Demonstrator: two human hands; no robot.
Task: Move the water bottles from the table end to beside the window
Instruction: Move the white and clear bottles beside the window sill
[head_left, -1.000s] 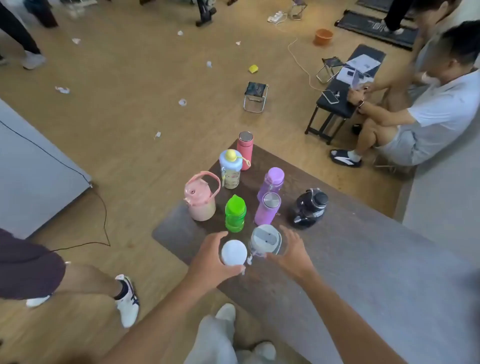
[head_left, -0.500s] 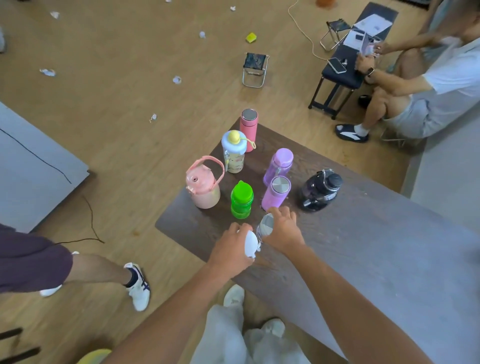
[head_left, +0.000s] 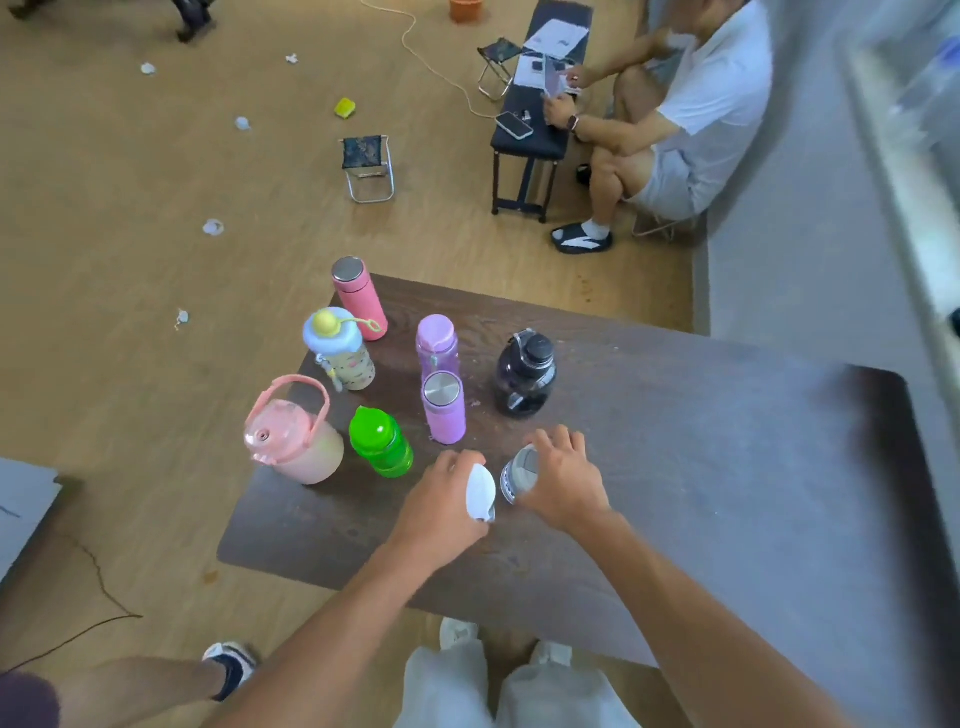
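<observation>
Several water bottles stand at the left end of the dark wooden table (head_left: 675, 467). My left hand (head_left: 441, 504) is closed around a white-lidded bottle (head_left: 480, 491), which tilts to the right. My right hand (head_left: 563, 480) grips a grey-lidded clear bottle (head_left: 519, 473) right beside it. Behind them stand a purple steel-capped bottle (head_left: 444, 410), a lilac bottle (head_left: 437, 343), a black jug (head_left: 524, 376), a green bottle (head_left: 382, 441), a pink handled jug (head_left: 293, 434), a blue-lidded cartoon bottle (head_left: 337, 353) and a pink flask (head_left: 358, 296).
A grey window ledge (head_left: 883, 156) runs along the right. A seated person (head_left: 675, 124) and a black bench (head_left: 535, 119) are beyond the table's far edge, with a folding stool (head_left: 366, 166) on the floor. Another person's leg (head_left: 156, 680) is at lower left.
Both hands went from reaching around the two nearest bottles to gripping them. The white-lidded bottle has tipped sideways. The camera view shifted toward the window side.
</observation>
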